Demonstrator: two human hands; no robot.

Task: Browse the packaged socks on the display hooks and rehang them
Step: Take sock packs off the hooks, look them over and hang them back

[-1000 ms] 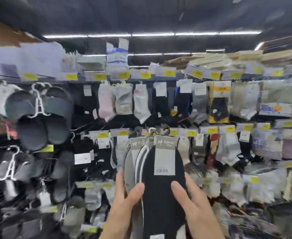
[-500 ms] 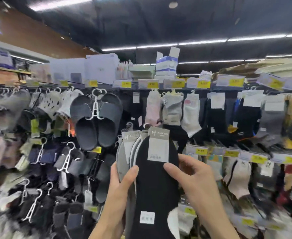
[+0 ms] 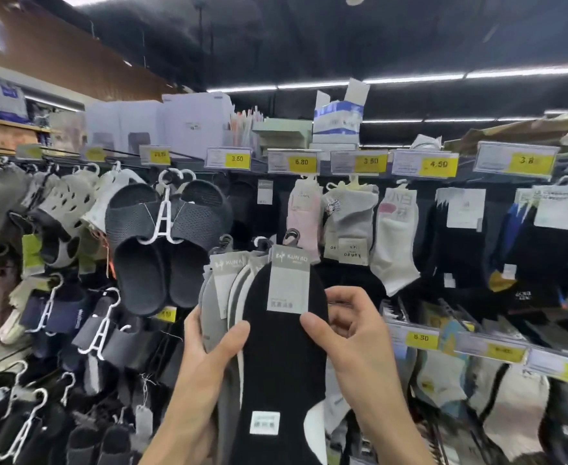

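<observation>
Left hand [image 3: 205,357] and right hand [image 3: 359,337] hold a fanned bundle of packaged socks [image 3: 282,347], thumbs pressed on the black front pair. Dark slippers [image 3: 161,250] hang just left.

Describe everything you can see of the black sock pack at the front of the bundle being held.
The black sock pack is a flat, oval, knit-looking piece held upright, foremost in a fan of grey packs. A grey card label printed KUN AO wraps its top, with a dark hanger hook above; a small white sticker sits near the bottom. The left hand grips it with the bundle; the right hand pinches its right edge, thumb in front.
</observation>
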